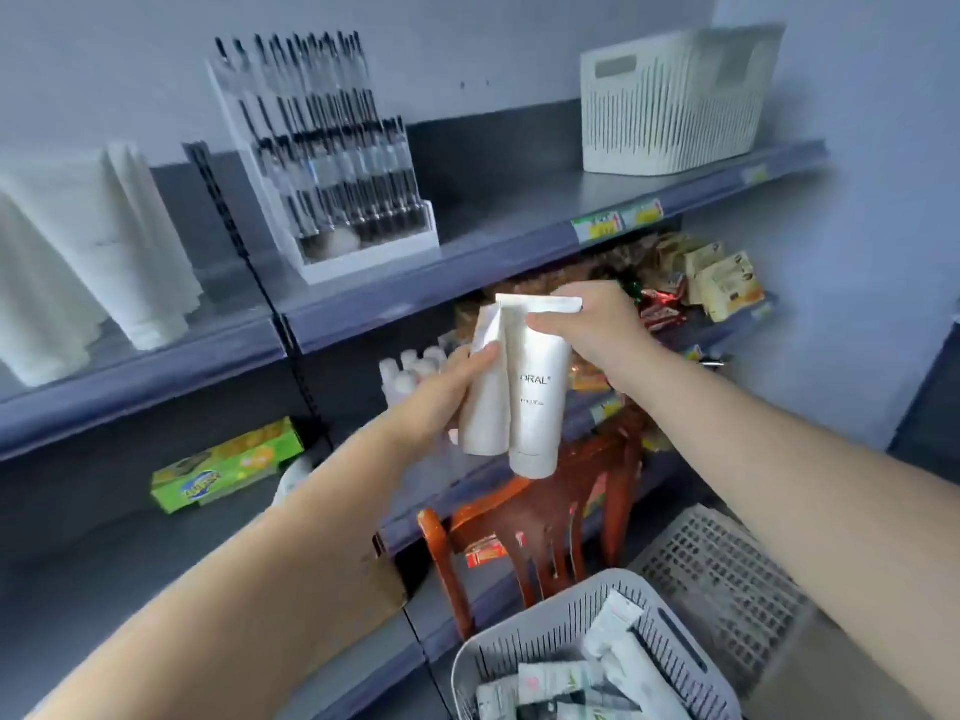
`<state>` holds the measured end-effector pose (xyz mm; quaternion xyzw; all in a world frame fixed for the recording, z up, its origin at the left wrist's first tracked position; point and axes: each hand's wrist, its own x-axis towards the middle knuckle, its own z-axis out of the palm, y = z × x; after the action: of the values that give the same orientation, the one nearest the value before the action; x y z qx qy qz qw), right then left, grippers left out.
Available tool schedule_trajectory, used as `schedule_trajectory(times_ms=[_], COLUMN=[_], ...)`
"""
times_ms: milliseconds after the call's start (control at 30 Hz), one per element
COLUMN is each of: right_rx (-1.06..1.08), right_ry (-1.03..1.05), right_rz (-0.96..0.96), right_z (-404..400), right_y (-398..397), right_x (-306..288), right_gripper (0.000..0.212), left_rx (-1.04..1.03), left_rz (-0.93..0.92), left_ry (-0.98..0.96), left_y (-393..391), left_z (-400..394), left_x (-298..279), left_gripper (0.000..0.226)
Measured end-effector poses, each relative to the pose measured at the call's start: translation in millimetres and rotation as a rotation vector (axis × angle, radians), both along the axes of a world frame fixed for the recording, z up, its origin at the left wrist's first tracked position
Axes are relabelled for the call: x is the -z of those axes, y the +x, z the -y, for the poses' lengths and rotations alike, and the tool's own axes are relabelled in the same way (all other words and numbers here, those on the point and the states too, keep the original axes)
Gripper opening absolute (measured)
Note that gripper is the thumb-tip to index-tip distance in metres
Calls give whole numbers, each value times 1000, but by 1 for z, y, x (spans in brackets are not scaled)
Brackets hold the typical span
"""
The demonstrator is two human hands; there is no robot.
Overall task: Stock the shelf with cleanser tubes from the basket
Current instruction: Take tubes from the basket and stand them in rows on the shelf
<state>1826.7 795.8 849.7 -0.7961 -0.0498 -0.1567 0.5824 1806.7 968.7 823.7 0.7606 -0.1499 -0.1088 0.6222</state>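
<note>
Two white cleanser tubes hang cap-down in mid-air in front of the shelves. My left hand grips the left tube around its body. My right hand pinches the flat crimped top of the right tube, which reads "ORAL". The two tubes touch side by side. Several white tubes stand on the upper shelf at the far left. The grey slotted basket at the bottom holds several more tubes and packets.
A clear rack of pens stands on the upper shelf, with a white slotted bin at its right end. Lower shelves hold a green box, small white bottles and snack packets. A wooden chair stands beneath my hands.
</note>
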Motion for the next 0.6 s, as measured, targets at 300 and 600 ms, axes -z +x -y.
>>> schedule_trajectory(times_ms=[300,600], right_rx=[-271,-486], right_ry=[44,152], right_rz=[212,199], right_z=[-80,-176], right_y=[-12,-18], right_x=[-152,-220], right_gripper=[14,54], left_rx=[-202,-498], left_rz=[359,595], left_ry=[19,41], left_y=[-34,-73], left_z=[-84,-187], left_x=[-142,-209], left_gripper=[36,16])
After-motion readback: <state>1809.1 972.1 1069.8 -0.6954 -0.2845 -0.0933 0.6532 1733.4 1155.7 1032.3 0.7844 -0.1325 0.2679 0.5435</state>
